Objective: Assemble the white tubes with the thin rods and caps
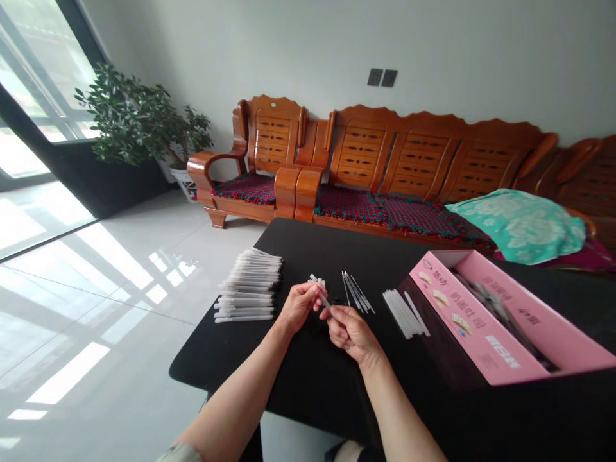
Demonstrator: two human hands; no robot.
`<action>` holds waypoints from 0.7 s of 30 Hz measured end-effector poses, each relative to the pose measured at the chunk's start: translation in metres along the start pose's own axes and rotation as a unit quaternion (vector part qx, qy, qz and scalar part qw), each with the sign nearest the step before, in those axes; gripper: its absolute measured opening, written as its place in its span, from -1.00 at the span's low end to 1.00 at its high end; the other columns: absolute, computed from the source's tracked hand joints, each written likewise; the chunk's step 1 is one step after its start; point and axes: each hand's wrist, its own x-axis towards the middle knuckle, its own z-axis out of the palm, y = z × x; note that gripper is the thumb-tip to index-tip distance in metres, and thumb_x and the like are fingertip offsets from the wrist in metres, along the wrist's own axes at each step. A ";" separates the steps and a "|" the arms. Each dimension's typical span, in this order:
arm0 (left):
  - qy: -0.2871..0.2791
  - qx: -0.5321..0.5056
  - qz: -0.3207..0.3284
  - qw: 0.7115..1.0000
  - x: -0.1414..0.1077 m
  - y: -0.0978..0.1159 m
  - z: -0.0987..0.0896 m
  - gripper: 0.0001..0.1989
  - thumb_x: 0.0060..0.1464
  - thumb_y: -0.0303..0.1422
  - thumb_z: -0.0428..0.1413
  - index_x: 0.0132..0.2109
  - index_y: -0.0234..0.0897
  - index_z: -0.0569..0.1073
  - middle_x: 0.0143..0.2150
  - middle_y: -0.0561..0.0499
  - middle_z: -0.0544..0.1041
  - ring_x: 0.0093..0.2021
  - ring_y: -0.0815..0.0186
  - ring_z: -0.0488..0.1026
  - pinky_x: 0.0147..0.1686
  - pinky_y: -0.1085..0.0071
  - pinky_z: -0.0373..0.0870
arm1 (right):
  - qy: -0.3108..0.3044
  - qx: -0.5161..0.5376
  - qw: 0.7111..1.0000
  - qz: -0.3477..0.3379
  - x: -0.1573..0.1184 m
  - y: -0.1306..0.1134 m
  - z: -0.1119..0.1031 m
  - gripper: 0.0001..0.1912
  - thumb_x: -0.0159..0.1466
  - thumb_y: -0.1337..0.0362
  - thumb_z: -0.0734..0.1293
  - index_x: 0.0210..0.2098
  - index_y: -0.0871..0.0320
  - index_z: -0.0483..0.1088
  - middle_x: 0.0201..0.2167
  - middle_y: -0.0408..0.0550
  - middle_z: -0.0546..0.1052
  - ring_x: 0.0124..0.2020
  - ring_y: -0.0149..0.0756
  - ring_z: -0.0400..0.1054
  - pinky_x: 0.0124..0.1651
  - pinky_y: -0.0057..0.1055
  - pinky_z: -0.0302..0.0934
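Note:
My left hand [302, 304] and my right hand [351, 330] meet over the black table [308, 378], fingers closed on one slim whitish pen [324, 299] between them. Just behind my left hand lie several small white caps [312, 278]. A large pile of white pens [250, 285] rests to the left. Thin refills [357, 294] lie fanned out beyond my right hand, with small black pieces [335, 300] beside them. Farther right is a group of white tubes [403, 313].
An open pink box [462, 321] with dark contents stands on the table's right side. Behind the table is a wooden sofa [385, 160] with a turquoise cloth [524, 224]. A potted plant [139, 122] stands at the left by the window.

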 end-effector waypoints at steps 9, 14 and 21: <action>0.130 -0.008 0.092 0.987 0.007 0.005 -0.013 -0.68 0.06 -0.15 0.21 -0.36 -0.38 0.54 -0.43 0.02 0.46 -0.55 0.53 0.25 -0.54 0.59 0.21 | 0.232 -0.477 0.818 -0.221 0.000 0.005 0.003 -0.63 0.37 0.12 0.14 -0.16 0.18 0.50 -0.45 -0.01 0.54 -0.45 -0.34 0.40 -0.34 -0.50 0.16; 0.089 0.125 0.071 0.986 0.005 -0.001 -0.009 -0.63 0.09 -0.13 0.16 -0.21 -0.40 0.59 -0.52 0.04 0.42 -0.55 0.48 0.28 -0.54 0.55 0.23 | 0.307 -0.503 0.778 -0.217 0.001 0.000 -0.015 -0.55 0.37 0.13 0.07 -0.02 0.19 0.47 -0.37 0.04 0.58 -0.38 -0.26 0.45 -0.29 -0.45 0.21; 0.184 0.288 0.083 0.936 0.005 -0.010 -0.015 -0.64 0.01 -0.15 0.21 -0.12 -0.31 0.49 -0.54 0.11 0.41 -0.62 0.44 0.32 -0.69 0.58 0.19 | 0.522 -0.548 0.646 -0.098 -0.014 -0.005 -0.074 -0.72 0.21 0.19 0.24 -0.21 0.17 0.51 -0.47 -0.01 0.55 -0.45 -0.23 0.37 -0.39 -0.40 0.04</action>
